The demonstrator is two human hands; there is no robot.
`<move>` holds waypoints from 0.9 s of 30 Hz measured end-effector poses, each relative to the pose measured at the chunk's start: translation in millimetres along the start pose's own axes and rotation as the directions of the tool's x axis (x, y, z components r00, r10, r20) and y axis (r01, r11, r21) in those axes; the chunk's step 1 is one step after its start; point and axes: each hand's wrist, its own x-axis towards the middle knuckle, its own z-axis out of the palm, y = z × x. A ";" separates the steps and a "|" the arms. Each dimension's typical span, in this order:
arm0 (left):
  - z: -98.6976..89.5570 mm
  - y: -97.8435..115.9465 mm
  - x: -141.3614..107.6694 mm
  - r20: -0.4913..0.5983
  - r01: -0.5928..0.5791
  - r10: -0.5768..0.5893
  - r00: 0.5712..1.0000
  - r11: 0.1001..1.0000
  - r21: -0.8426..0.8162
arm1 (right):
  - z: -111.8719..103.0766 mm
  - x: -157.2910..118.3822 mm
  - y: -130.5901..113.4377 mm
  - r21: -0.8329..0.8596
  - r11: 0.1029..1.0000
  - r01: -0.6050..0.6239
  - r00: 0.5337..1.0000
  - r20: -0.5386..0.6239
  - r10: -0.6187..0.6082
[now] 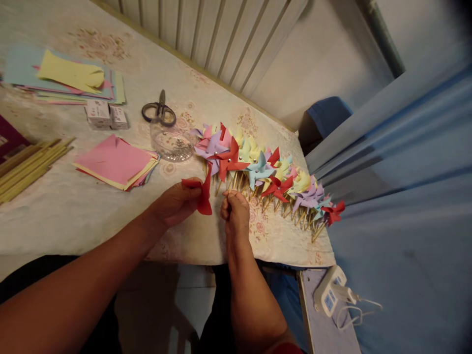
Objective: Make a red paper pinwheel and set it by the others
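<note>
My left hand pinches a red paper pinwheel head between thumb and fingers, its blades folded inward. Just to the right, my right hand is closed with its fingertips pinched together; whatever sits in them is too small to make out. Beyond both hands, finished paper pinwheels on thin sticks lie in a long overlapping row, in red, purple, yellow, blue and pink. A clear round dish of small metal pins stands behind my left hand. Square coloured sheets are piled to its left.
Dark-handled scissors lie behind the dish. Two small white boxes stand before a stack of coloured paper with yellow cut pieces on top. Wooden sticks lie at far left. A power strip is at lower right.
</note>
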 end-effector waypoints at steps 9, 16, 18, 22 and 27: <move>-0.1 0.4 0.0 0.000 0.012 -0.012 1.000 1.000 0.008 | 1.2 -0.5 -2.8 0.014 1.000 0.006 1.000 -0.015 -0.006; -0.6 0.5 -0.3 0.009 0.009 -0.009 1.000 1.000 0.001 | 1.3 -1.3 -4.2 -0.002 1.000 -0.008 0.999 -0.033 0.007; -0.8 0.5 -0.3 0.013 0.006 -0.006 1.000 1.000 -0.006 | 1.1 -1.0 -4.0 -0.006 1.000 -0.008 0.999 -0.031 0.008; -1.6 0.0 0.2 0.005 -0.001 0.001 1.000 1.000 -0.010 | 0.7 -0.3 -3.1 0.004 1.000 -0.005 1.000 -0.007 0.005; -0.1 0.2 -0.4 -0.017 0.019 -0.019 1.000 1.000 0.018 | 0.3 0.3 -2.1 -0.010 1.000 -0.002 1.000 -0.028 0.002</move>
